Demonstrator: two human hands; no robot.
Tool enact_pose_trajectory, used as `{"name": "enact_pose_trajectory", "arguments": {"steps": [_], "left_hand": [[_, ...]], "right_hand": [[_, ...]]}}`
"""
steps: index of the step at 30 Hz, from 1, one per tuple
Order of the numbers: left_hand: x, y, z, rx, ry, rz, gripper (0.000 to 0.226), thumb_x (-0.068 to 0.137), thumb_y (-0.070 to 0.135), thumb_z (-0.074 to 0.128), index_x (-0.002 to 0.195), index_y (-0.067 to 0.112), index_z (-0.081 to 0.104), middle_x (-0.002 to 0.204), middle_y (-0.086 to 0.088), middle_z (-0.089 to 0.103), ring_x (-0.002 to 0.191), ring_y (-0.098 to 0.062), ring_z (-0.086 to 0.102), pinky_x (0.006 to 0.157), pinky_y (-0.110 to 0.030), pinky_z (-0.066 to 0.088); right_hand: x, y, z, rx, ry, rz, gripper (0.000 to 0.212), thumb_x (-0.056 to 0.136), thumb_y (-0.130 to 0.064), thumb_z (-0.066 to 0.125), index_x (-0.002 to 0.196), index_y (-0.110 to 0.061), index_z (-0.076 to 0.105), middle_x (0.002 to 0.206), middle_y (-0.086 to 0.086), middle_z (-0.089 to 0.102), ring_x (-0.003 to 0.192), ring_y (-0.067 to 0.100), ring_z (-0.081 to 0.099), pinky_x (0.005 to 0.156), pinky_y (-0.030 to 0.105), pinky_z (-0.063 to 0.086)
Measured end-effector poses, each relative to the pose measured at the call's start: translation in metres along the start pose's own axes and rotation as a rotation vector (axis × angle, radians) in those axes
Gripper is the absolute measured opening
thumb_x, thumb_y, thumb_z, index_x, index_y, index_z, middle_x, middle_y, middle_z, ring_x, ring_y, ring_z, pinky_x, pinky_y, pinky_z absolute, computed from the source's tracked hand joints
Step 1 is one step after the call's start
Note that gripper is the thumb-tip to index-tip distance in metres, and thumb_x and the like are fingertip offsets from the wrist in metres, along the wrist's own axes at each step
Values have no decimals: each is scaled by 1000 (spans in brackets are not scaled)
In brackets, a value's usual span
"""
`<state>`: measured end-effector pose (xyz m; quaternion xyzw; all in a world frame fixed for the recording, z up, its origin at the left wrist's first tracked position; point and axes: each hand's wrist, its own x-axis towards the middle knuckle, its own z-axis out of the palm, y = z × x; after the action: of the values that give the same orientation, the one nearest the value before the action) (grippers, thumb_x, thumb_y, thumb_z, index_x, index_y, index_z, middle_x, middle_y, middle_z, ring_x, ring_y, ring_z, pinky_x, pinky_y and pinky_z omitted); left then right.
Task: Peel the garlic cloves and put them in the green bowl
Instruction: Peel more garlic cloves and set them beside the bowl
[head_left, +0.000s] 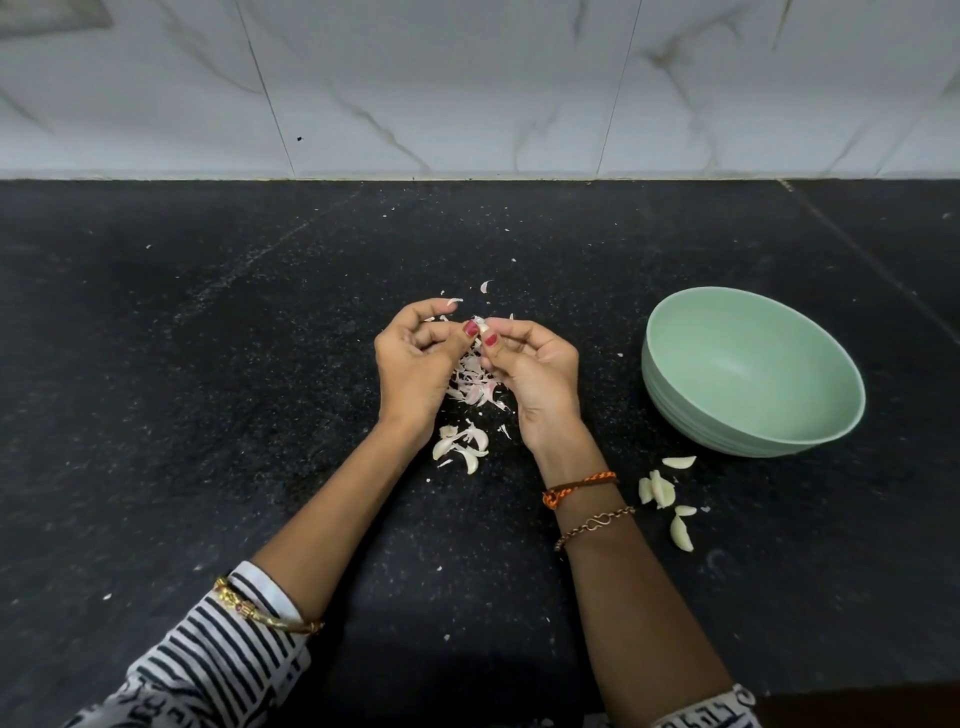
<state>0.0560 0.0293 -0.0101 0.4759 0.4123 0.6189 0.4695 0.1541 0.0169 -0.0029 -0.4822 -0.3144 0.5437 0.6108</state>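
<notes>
Both hands meet above the black counter, and a small garlic clove is pinched between their thumbs and fingertips. My left hand curls in from the left, my right hand from the right. A pile of pinkish-white skins lies under the hands. Several unpeeled cloves lie just nearer to me, between the wrists. Several peeled cloves lie on the counter right of my right wrist. The green bowl stands at the right, and nothing shows inside it.
The black speckled counter runs back to a white marble-tiled wall. Small skin flakes are scattered beyond the hands. Bangles and bracelets sit on both wrists.
</notes>
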Motion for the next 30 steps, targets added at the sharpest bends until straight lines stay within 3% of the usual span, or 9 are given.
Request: {"name": "enact_pose_trajectory", "arguments": {"steps": [6,9,14,17,20,22,25,27,30], "left_hand": [[-2,0,3,17,-54,3,25,85,-10,54,92,14,55,55,10,64,57,3,59,63,-10,46],[-5,2,6,76,-107,100,25,86,-9,54,88,15,51,68,6,60,63,3,57,64,-12,47],[-13,-1,7,317,-189,332,15,85,16,54,86,31,49,77,17,54,70,-4,49,65,-24,46],[-11,-4,4,293,-127,248,11,90,19,48,89,27,54,58,18,51,50,-2,39,46,-20,35],[-4,-7,-4,346,-54,183,11,91,23,51,89,29,60,47,12,49,42,-7,39,47,-27,36],[-1,-6,-7,375,-18,167,16,88,17,59,89,33,61,57,8,61,51,-17,52,57,-30,44],[1,-5,-5,370,-36,164,32,83,4,63,92,34,60,81,8,68,74,-11,62,62,-31,45],[2,-7,-5,352,-59,163,30,83,2,63,93,31,61,83,4,69,76,-13,63,64,-32,47],[2,-7,-7,326,-61,186,24,82,1,65,92,23,62,81,2,69,72,-2,63,63,-18,46]], "right_hand": [[0,0,1,34,11,10,15,81,7,60,83,-7,64,73,5,62,52,1,57,56,13,48],[0,-1,3,188,32,49,19,83,10,54,81,-7,61,75,5,62,58,5,58,58,13,50],[5,-4,-3,436,126,84,13,88,4,52,85,-5,61,71,4,57,66,10,54,75,24,51],[3,-4,-3,236,111,42,12,89,0,54,84,-6,63,72,4,59,60,5,54,60,14,51],[1,0,1,-7,108,-33,10,89,-3,55,86,-4,65,70,2,59,57,3,54,55,13,49],[2,3,1,-163,134,-114,9,88,-4,57,86,-5,65,65,0,59,51,0,53,52,13,47],[5,9,1,-373,168,-235,9,86,-7,61,81,-6,68,59,-5,59,46,-3,53,52,17,49],[5,11,0,-424,187,-271,9,85,-8,63,84,-3,70,59,-8,60,47,-4,54,54,18,48],[5,10,-1,-434,212,-301,8,83,-8,66,86,-3,71,61,-8,60,47,-6,54,53,13,46]]}}
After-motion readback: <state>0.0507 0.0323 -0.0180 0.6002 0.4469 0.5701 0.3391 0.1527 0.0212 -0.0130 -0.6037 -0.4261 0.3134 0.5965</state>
